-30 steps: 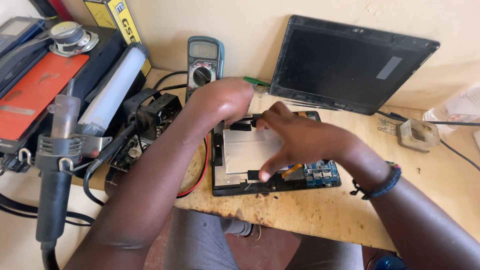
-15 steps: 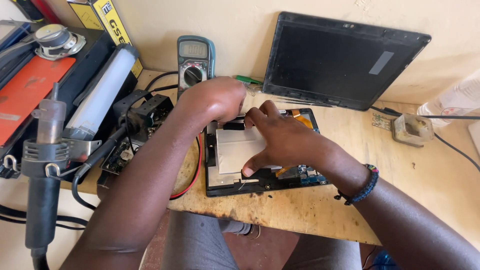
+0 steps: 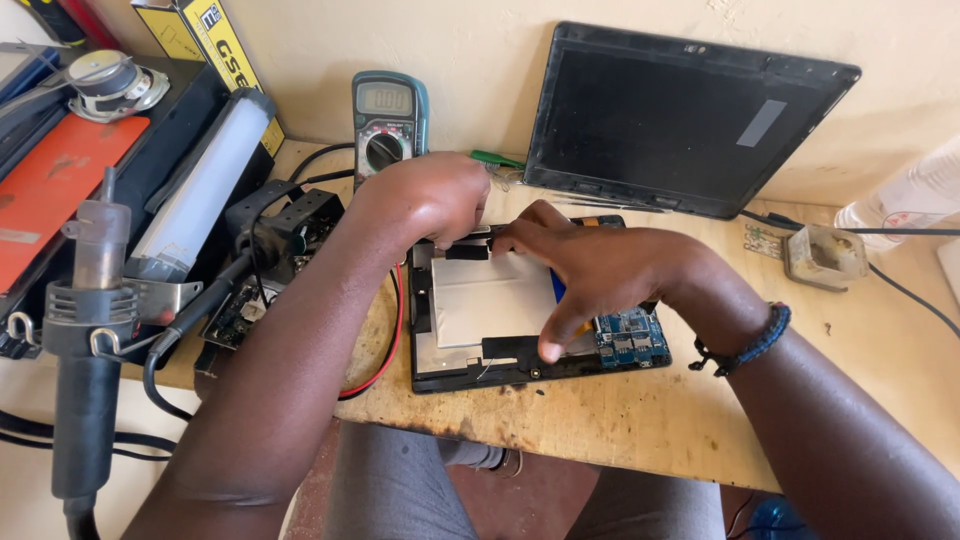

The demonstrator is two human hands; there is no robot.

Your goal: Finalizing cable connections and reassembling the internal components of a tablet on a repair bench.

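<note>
An opened tablet lies face down on the wooden workbench, right in front of you, between your two hands. Your left hand is curled over its top left edge, fingers bent down onto a strip of black tape; whether they pinch the tape, you cannot tell from here. Your right hand rests across the tablet's upper right part, fingers spread, thumb pressing down near the lower edge of the battery.

The tablet has a black frame. Its back is off, showing a flat silver-white battery, and a blue circuit board beside your right thumb.

A multimeter stands behind your left hand. A dark screen panel leans against the wall.
</note>
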